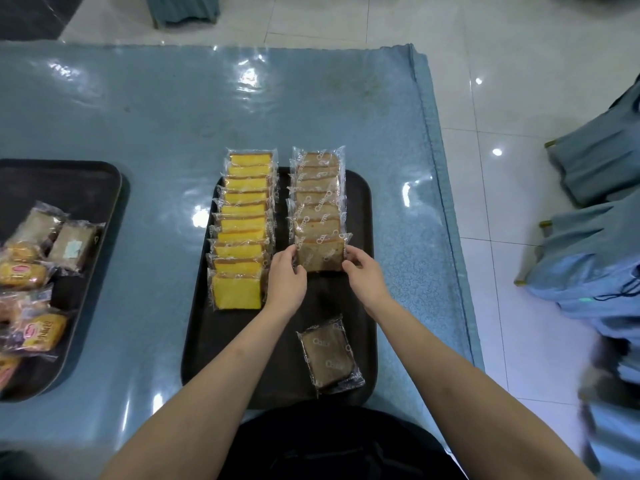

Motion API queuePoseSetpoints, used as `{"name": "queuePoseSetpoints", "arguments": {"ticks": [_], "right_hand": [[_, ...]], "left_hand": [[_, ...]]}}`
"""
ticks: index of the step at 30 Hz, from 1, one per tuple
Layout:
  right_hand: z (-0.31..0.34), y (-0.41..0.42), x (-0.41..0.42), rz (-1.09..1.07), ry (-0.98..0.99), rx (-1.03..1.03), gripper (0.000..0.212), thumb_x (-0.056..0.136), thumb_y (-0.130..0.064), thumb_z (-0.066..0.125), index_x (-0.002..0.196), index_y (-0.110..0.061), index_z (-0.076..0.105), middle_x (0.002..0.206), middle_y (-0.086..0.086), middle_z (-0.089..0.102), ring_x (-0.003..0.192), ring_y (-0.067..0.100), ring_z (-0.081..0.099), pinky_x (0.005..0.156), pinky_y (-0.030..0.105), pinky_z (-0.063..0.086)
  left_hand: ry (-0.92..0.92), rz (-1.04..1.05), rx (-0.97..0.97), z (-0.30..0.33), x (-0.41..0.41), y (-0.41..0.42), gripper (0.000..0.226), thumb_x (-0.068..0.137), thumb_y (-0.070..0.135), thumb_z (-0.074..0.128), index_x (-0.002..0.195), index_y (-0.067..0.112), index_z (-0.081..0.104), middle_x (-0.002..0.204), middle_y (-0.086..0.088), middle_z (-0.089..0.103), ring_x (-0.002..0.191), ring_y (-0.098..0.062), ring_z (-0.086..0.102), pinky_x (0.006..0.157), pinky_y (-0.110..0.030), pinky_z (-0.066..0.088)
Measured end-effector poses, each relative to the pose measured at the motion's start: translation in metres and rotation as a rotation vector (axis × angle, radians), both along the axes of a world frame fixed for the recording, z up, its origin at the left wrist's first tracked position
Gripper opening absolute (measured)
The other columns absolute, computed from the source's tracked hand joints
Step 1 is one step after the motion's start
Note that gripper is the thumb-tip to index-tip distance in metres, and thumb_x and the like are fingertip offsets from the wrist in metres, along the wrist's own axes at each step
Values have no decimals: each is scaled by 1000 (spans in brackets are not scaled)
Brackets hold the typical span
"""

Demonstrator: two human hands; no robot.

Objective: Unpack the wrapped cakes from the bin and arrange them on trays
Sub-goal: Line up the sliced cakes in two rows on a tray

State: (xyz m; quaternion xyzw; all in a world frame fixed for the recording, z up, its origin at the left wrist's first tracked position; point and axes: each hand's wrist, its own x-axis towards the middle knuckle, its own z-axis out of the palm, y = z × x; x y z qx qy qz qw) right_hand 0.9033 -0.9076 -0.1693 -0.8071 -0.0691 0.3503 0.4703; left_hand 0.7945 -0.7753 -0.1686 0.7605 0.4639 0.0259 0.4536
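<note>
A black tray [360, 303] lies in front of me on the blue table. On its left side runs a row of several wrapped yellow cakes [242, 223], overlapping like tiles. On its right side runs a row of wrapped brown cakes [317, 188]. The nearest brown cake [320, 256] of that row is pinched at its left edge by my left hand [285, 280] and at its right edge by my right hand [362, 271]. Another wrapped brown cake [329, 356] lies flat and alone on the tray's near right part.
A second black tray [79, 181] at the left holds mixed wrapped cakes and buns [31, 271]. The table's right edge [446, 202] drops to a white tiled floor. Blue fabric-covered chairs [595, 216] stand at the right.
</note>
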Motion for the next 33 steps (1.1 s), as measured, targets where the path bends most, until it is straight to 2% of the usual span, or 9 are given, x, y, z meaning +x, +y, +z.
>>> {"name": "queuePoseSetpoints", "arguments": {"ticks": [5, 9, 12, 15, 17, 20, 23, 28, 33], "right_hand": [[2, 7, 3, 9, 17, 7, 48, 105, -10, 55, 151, -23, 54, 139, -6, 63, 127, 10, 58, 113, 33, 47], [3, 11, 3, -8, 26, 18, 49, 105, -9, 55, 152, -21, 54, 136, -6, 64, 125, 9, 59, 113, 32, 47], [7, 11, 4, -7, 32, 6, 50, 106, -9, 54, 154, -20, 49, 137, -6, 61, 122, 6, 56, 104, 22, 44], [4, 11, 5, -6, 27, -15, 50, 106, -10, 55, 154, -22, 48, 132, -4, 60, 109, 2, 60, 87, 10, 44], [2, 11, 6, -15, 22, -43, 52, 105, -13, 58, 154, -23, 48, 131, 0, 56, 98, 0, 59, 74, 9, 42], [1, 11, 5, -25, 10, -58, 53, 104, -13, 60, 153, -22, 46, 135, 2, 54, 95, -1, 57, 72, 10, 42], [2, 10, 3, -22, 2, -47, 51, 103, -11, 61, 151, -21, 47, 135, -1, 57, 95, -3, 58, 73, 10, 43], [4, 7, 0, -18, 52, -20, 54, 104, -15, 61, 155, -20, 43, 147, -2, 54, 117, 7, 56, 102, 25, 46], [8, 1, -1, -27, 75, 13, 49, 105, -14, 59, 152, -20, 45, 144, -3, 55, 119, 8, 54, 100, 25, 43]], "left_hand": [[-15, 21, -8, 2, 8, 5, 57, 103, 9, 55, 157, 19, 40, 154, -1, 40, 138, -17, 47, 114, -30, 41], [35, 36, -46, 5, 10, 4, 63, 104, 12, 54, 161, 22, 31, 148, -4, 34, 121, -15, 50, 102, -25, 40], [60, 31, -64, 3, 13, 1, 69, 104, 13, 54, 164, 25, 22, 145, -5, 28, 116, -15, 47, 101, -26, 39], [81, 22, -76, 5, 16, -1, 72, 105, 14, 54, 165, 27, 16, 153, -8, 25, 125, -18, 45, 105, -29, 38], [91, 20, -81, 7, 17, -1, 75, 105, 14, 53, 165, 27, 12, 159, -9, 24, 138, -23, 42, 112, -35, 37], [75, 51, -76, 4, 18, 0, 78, 103, 12, 56, 166, 24, 11, 160, -10, 33, 143, -26, 42, 118, -41, 39], [35, 80, -82, 3, 15, -1, 75, 100, 10, 59, 163, 20, 19, 154, -10, 43, 140, -24, 46, 116, -41, 42], [39, 23, -68, 2, 8, -6, 64, 101, 10, 59, 158, 20, 32, 158, -6, 39, 144, -22, 43, 119, -41, 39], [37, -3, -80, 3, 3, -8, 63, 102, 13, 57, 159, 22, 32, 161, -5, 39, 148, -22, 39, 121, -43, 38]]}}
